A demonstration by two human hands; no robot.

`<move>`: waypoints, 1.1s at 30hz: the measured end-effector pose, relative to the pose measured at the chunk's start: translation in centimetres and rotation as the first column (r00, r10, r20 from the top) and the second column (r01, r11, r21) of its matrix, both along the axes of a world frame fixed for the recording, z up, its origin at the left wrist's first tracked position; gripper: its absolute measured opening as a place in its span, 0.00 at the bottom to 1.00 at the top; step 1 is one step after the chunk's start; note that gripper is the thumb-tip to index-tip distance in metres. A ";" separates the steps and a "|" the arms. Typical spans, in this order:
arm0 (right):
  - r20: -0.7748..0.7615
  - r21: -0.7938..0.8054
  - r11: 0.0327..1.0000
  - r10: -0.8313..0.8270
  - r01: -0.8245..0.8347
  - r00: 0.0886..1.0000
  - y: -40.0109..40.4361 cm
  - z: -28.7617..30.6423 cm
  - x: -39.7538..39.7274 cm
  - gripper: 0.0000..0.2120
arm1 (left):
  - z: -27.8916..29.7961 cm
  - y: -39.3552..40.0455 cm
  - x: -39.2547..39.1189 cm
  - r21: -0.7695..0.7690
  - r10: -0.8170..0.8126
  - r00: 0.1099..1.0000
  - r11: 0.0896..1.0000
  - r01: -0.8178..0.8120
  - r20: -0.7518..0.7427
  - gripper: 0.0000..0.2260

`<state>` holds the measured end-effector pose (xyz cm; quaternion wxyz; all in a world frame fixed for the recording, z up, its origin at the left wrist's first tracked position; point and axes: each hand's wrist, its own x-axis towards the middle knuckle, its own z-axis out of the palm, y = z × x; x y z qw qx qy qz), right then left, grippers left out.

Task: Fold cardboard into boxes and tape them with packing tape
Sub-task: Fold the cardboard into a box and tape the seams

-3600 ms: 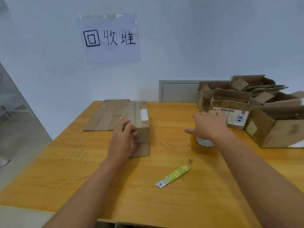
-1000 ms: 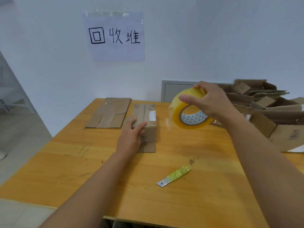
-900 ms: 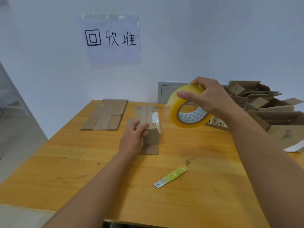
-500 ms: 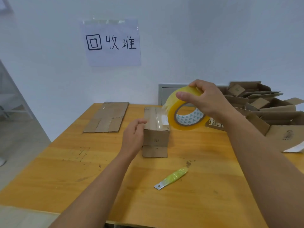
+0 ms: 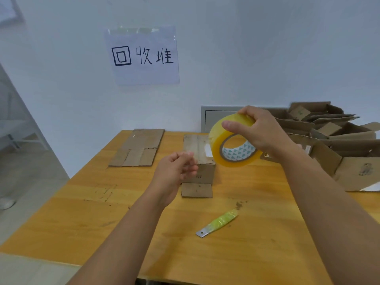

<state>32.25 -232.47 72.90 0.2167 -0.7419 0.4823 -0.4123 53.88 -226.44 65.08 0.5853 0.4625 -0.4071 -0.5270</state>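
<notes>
The right hand (image 5: 265,132) has its grip closed around the tape roll (image 5: 234,142), held above the box (image 5: 198,159). The left hand (image 5: 174,173) pinches the free tape end (image 5: 195,151). The box stands folded on the surface (image 5: 82,212); I judge that no new strip is stuck down yet, and one flat cardboard (image 5: 137,148) waits.

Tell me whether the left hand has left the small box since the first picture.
Yes. The left hand no longer rests on the small box; it is raised beside its left edge, pinching the tape end pulled from the tape roll.
</notes>
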 end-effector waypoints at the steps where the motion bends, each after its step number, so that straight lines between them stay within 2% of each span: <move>1: -0.006 0.001 1.000 -0.002 0.002 1.000 0.0 -0.2 -0.1 0.33 | -0.1 0.0 0.2 -0.002 -0.006 1.000 1.000 0.006 -0.004 0.07; 7: -0.013 0.010 1.000 -0.012 0.012 1.000 -0.5 -1.5 -0.3 0.32 | -0.2 0.4 1.1 -0.053 -0.079 0.997 0.995 0.081 0.026 0.11; 15: -0.001 0.018 1.000 0.005 -0.005 1.000 -1.0 -2.5 0.2 0.33 | 0.0 0.2 0.5 0.026 0.040 0.998 0.999 -0.042 0.047 0.11; 18: -0.002 0.007 1.000 0.005 -0.005 1.000 -1.2 -2.6 0.1 0.33 | -0.2 0.0 0.5 0.006 0.079 0.991 0.997 -0.080 0.104 0.12; 21: -0.044 -0.003 1.000 -0.003 0.003 0.999 -1.4 -3.1 -0.2 0.33 | -0.4 -0.1 0.9 -0.018 0.054 0.991 0.998 -0.052 0.123 0.11; 25: -0.046 0.016 1.000 -0.011 0.012 0.999 -1.5 -4.3 -0.9 0.34 | -0.5 0.0 1.2 -0.008 -0.001 0.996 1.000 0.001 0.088 0.12; 28: -0.027 0.030 0.999 -0.011 0.011 1.000 -1.4 -4.8 -1.2 0.32 | -0.7 0.0 1.2 0.037 -0.048 0.999 0.998 0.048 -0.007 0.12; 31: 0.009 0.039 0.999 -0.018 0.017 1.000 -1.7 -5.2 -1.6 0.32 | -0.8 -0.1 1.0 0.051 -0.026 0.998 0.998 0.029 -0.060 0.13; 33: 0.015 0.049 0.999 -0.014 0.013 1.000 -1.8 -5.5 -1.7 0.33 | -0.8 -0.1 0.8 0.050 -0.007 0.999 0.999 0.009 -0.043 0.14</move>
